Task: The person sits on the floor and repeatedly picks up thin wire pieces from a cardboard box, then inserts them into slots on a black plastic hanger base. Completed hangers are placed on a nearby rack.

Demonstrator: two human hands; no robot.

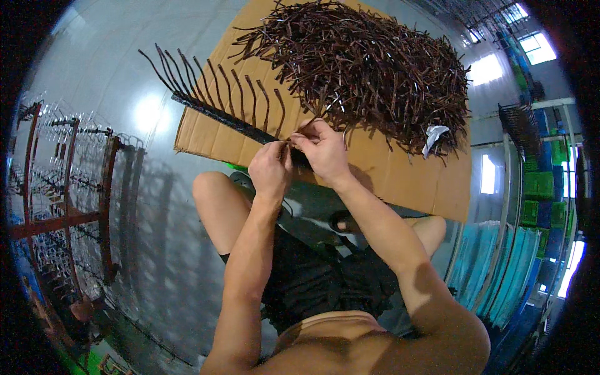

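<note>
The black bar [225, 119] lay slantwise over the near part of the cardboard [400, 178], its far end past the left edge, and bore a row of wavy dark rods [238, 90]. The left hand [270, 167] and right hand [322, 150] were pinched together at the bar; the fingers hid what they gripped. Sound practice would probably be steadying the bar and keeping rods evenly spaced. Beyond lay a heap of loose dark pieces [375, 69]. No brand, label or writing was legible.

You seem to be in a workshop: a heap of brown rods [369, 69] at upper centre, a rack [56, 225] of wire pieces [57, 261] at far left, green crates [539, 185] stacked at right.
</note>
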